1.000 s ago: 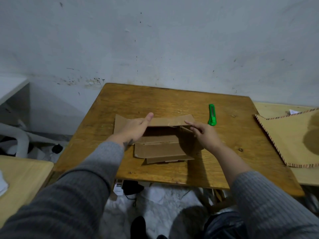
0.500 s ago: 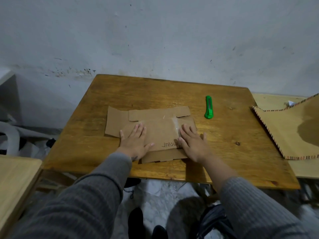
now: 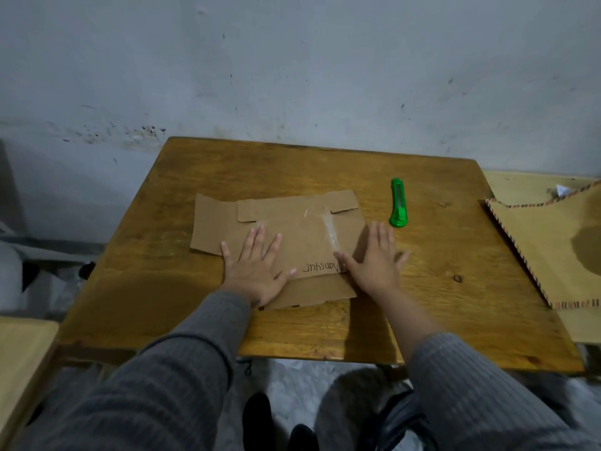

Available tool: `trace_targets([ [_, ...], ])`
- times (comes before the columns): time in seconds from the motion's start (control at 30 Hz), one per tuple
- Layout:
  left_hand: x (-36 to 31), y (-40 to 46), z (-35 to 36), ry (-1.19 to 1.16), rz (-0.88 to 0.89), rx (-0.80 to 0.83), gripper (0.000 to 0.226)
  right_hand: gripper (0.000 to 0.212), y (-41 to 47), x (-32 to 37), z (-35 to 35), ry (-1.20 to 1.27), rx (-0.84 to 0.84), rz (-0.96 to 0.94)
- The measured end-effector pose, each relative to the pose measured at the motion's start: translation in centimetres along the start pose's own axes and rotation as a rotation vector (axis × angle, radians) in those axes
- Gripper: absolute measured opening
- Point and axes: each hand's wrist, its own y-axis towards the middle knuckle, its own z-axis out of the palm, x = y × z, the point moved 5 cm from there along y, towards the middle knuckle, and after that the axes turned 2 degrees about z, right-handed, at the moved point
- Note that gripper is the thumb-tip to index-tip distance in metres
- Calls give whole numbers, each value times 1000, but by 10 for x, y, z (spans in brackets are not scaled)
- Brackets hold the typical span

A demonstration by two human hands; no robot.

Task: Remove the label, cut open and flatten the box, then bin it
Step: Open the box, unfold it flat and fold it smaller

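Head view: one wooden table (image 3: 208,320), you looking down at it.
Box count: one box (image 3: 292,236), flattened cardboard, lying flat mid-table, handwriting and a clear tape strip on top.
Knife count: one green utility knife (image 3: 397,203), on the table at 1 o'clock from the box, just beside its right edge, not touching.
Hands: two, grey sleeves.
Left hand (image 3: 257,268): yours, palm down, fingers straight and spread, pressing the box's near-left part; holds nothing.
Right hand (image 3: 374,262): palm down, fingers straight, pressing the box's right edge, partly on the table; holds nothing.
Box vs hands: under both; most of it lies at 12 o'clock from them.
Knife vs right hand: at 12 o'clock, just beyond the fingertips, apart.
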Motion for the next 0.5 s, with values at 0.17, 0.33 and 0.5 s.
trace_targets([
  [0.17, 2, 3, 3, 15, 17, -26, 80, 82, 6, -15, 9, -113, 137, 111],
  [0.33, 3, 2, 4, -51, 42, -39, 61, 68, 1, -21, 5, -31, 139, 41],
  [0.5, 4, 0, 1, -118, 63, -41, 57, 70, -33, -18, -4, 109, 112, -227],
])
